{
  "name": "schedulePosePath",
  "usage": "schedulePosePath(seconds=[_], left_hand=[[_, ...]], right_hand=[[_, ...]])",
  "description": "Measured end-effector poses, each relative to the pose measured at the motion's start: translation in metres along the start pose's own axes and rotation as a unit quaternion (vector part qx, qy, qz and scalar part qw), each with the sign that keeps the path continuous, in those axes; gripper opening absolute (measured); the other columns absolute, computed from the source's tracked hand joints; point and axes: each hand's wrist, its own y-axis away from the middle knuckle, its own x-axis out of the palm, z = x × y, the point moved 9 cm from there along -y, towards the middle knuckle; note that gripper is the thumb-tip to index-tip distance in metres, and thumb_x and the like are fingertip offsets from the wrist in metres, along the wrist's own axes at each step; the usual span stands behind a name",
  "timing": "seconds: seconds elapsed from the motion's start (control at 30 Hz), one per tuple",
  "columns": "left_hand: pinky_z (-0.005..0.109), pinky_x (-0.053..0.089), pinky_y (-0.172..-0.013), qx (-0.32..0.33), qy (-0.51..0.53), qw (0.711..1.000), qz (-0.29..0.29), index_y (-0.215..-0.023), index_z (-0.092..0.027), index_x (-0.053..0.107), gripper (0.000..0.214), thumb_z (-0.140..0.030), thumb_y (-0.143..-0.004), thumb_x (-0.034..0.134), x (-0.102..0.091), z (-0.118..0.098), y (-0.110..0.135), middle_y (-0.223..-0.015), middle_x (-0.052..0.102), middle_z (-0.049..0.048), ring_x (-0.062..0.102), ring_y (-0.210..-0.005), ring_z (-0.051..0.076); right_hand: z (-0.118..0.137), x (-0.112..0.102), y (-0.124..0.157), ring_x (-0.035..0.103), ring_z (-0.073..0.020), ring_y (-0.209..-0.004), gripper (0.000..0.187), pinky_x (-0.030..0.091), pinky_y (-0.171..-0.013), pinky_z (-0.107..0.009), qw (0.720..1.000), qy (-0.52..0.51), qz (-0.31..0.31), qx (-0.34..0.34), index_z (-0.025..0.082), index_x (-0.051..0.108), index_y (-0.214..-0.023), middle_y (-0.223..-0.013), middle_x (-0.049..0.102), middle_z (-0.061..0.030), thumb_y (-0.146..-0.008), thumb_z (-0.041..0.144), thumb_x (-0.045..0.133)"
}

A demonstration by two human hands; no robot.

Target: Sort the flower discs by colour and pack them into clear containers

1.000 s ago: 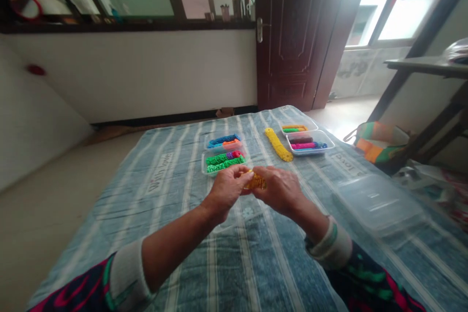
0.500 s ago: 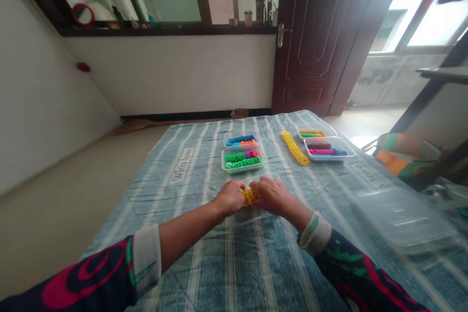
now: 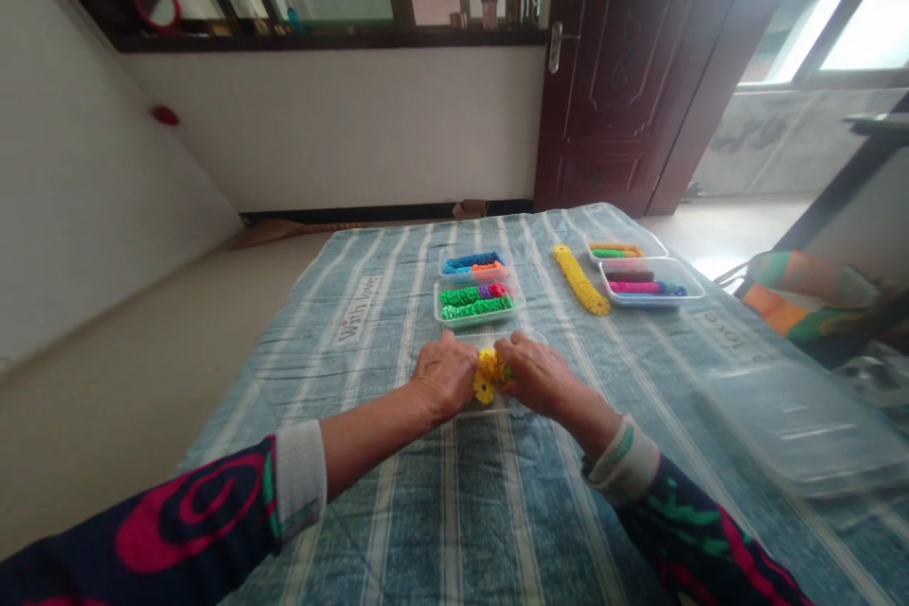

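Yellow flower-shaped discs sit bunched between my two hands, over a clear plastic box. My left hand grips them from the left with curled fingers. From the other side, my right hand has its fingers closed on the same bunch. Both hands cover much of the box. Just beyond it stands a clear box holding rows of green discs with purple and red ones. Behind that, another box contains blue and orange pieces.
A long yellow row of discs lies on the striped cloth. Right of it are two boxes, one with magenta, brown and blue rows, one with orange and green. A large clear plastic container or lid lies at right.
My hands have turned the yellow discs, so a flower face now shows between them. The camera view has shifted slightly. The other boxes stay in place on the cloth.
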Motion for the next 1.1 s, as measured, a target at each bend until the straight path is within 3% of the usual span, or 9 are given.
schedulePosePath(seconds=[0.23, 0.4, 0.7, 0.87, 1.0, 1.1], left_hand=[[0.032, 0.045, -0.070, 0.045, -0.094, 0.995, 0.000, -0.091, -0.012, 0.066, 0.027, -0.007, -0.087, 0.040, 0.004, 0.000, 0.003, -0.090, 0.067, 0.0130, 0.059, -0.091, 0.026], [0.033, 0.045, -0.073, 0.097, -0.123, 0.988, -0.009, -0.092, -0.011, 0.064, 0.028, -0.002, -0.086, 0.039, 0.004, 0.004, 0.002, -0.090, 0.065, 0.0114, 0.059, -0.089, 0.024], [0.042, 0.041, -0.072, 0.137, -0.143, 0.978, -0.059, -0.082, -0.010, 0.068, 0.026, -0.007, -0.087, 0.043, -0.007, -0.001, 0.005, -0.086, 0.066, 0.0146, 0.054, -0.095, 0.031], [0.042, 0.042, -0.074, 0.141, -0.150, 0.975, -0.088, -0.079, -0.010, 0.068, 0.021, -0.006, -0.082, 0.048, -0.013, 0.001, 0.004, -0.093, 0.063, 0.0147, 0.053, -0.096, 0.030], [0.042, 0.045, -0.080, 0.125, -0.124, 0.981, -0.085, -0.088, -0.012, 0.069, 0.015, -0.017, -0.080, 0.058, -0.018, 0.012, 0.005, -0.099, 0.063, 0.0135, 0.052, -0.100, 0.031], [0.043, 0.044, -0.092, 0.117, -0.092, 0.986, -0.078, -0.104, -0.013, 0.067, 0.032, -0.023, -0.073, 0.066, -0.020, 0.018, 0.009, -0.123, 0.056, 0.0152, 0.047, -0.114, 0.033]], right_hand=[[0.003, -0.003, 0.002, 0.065, -0.0192, -0.082, 0.020, 0.044, -0.065, -0.027, 0.999, 0.046, 0.001, 0.001, 0.018, 0.057, -0.106, -0.105, 0.059, -0.0098, -0.088, 0.014, 0.051], [0.004, -0.003, 0.001, 0.065, -0.0193, -0.079, 0.021, 0.043, -0.063, -0.028, 0.997, 0.075, -0.008, 0.008, 0.017, 0.056, -0.107, -0.106, 0.058, -0.0109, -0.090, 0.011, 0.043], [0.000, -0.007, 0.001, 0.064, -0.0203, -0.081, 0.018, 0.041, -0.061, -0.028, 0.997, 0.081, 0.002, -0.004, 0.017, 0.055, -0.103, -0.105, 0.057, -0.0093, -0.085, 0.015, 0.057], [0.007, -0.007, 0.005, 0.063, -0.0190, -0.076, 0.026, 0.039, -0.057, -0.029, 0.994, 0.102, 0.021, -0.038, 0.015, 0.055, -0.103, -0.102, 0.058, -0.0107, -0.088, 0.003, 0.038], [0.009, -0.007, 0.005, 0.064, -0.0205, -0.075, 0.031, 0.037, -0.056, -0.030, 0.992, 0.123, 0.027, -0.034, 0.014, 0.054, -0.104, -0.101, 0.058, -0.0118, -0.087, 0.000, 0.033], [0.006, -0.007, 0.002, 0.063, -0.0201, -0.074, 0.031, 0.035, -0.055, -0.030, 0.991, 0.129, 0.020, -0.021, 0.015, 0.053, -0.106, -0.101, 0.058, -0.0116, -0.087, 0.000, 0.034]])
